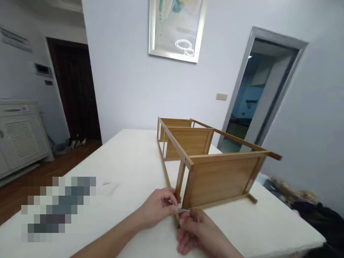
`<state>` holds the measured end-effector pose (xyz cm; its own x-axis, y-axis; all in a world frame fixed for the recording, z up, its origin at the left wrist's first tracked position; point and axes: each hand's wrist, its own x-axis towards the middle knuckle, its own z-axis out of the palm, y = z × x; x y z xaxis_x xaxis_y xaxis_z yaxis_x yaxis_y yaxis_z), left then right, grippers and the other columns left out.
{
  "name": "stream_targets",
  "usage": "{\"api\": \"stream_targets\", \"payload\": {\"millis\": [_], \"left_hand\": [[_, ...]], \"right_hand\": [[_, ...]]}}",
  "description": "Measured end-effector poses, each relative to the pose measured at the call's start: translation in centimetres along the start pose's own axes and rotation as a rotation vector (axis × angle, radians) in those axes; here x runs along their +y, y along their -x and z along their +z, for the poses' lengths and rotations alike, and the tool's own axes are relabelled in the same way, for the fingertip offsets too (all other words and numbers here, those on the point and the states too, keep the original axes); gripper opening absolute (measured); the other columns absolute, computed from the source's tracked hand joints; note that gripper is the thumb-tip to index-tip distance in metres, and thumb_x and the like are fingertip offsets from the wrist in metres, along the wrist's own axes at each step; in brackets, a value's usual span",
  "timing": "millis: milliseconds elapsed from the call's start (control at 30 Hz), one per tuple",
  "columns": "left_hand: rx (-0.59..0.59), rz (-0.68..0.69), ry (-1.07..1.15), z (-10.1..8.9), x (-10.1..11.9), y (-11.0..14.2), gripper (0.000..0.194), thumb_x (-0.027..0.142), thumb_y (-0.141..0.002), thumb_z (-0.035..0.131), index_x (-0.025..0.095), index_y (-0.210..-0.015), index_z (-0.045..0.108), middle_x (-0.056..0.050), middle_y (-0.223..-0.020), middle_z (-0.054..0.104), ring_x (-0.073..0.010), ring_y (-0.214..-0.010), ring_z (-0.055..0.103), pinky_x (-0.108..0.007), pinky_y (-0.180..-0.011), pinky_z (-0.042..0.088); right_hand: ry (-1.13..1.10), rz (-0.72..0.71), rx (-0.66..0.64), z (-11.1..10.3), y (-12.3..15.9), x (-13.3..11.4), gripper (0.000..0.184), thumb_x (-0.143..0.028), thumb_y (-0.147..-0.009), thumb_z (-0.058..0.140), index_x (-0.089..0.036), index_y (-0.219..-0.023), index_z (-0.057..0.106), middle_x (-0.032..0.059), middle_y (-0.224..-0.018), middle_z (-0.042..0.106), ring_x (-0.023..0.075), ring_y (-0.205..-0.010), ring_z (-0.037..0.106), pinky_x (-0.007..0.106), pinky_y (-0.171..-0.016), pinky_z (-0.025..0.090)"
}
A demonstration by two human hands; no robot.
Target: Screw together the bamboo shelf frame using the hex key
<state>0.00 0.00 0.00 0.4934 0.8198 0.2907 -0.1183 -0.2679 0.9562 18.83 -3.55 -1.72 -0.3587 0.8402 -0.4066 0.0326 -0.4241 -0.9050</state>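
Observation:
A bamboo shelf rack (215,172) lies on its side on the white table (129,168). My left hand (158,206) is closed round the lower end of the rack's near upright post (180,181). My right hand (195,229) sits just below it with fingers pinched on a small thin metal piece (184,210) at the joint where the post meets the bottom rail. What exactly the metal piece is I cannot make out.
A small clear plastic bag (109,186) lies on the table to the left. A blurred-out patch covers the near left table area. A dark door, a white cabinet (18,132), an open doorway (258,96) and a framed picture (176,28) surround the table.

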Motion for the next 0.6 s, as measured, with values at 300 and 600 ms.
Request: {"api": "stream_targets", "payload": {"millis": [300, 600], "left_hand": [[-0.027, 0.016, -0.003, 0.3, -0.5, 0.2, 0.035, 0.048, -0.075, 0.079, 0.015, -0.072, 0.071, -0.006, -0.089, 0.062, -0.0179, -0.086, 0.060, -0.029, -0.077, 0.045], [-0.070, -0.007, -0.052, 1.1, -0.3, 0.7, 0.042, 0.057, -0.078, 0.073, 0.016, -0.075, 0.071, -0.008, -0.094, 0.063, -0.0178, -0.087, 0.060, -0.028, -0.077, 0.046]], "right_hand": [[0.488, -0.488, 0.443, -2.2, 1.8, -1.0, 0.035, -0.054, -0.086, 0.058, -0.019, -0.093, 0.055, 0.0048, -0.072, 0.066, 0.0207, -0.062, 0.067, 0.032, -0.056, 0.054], [1.007, -1.044, 1.104, -3.1, 1.0, 2.3, 0.069, -0.038, -0.098, 0.050, -0.016, -0.157, 0.020, 0.0230, -0.150, 0.036, 0.0381, -0.137, 0.042, 0.056, -0.102, 0.051]]}}
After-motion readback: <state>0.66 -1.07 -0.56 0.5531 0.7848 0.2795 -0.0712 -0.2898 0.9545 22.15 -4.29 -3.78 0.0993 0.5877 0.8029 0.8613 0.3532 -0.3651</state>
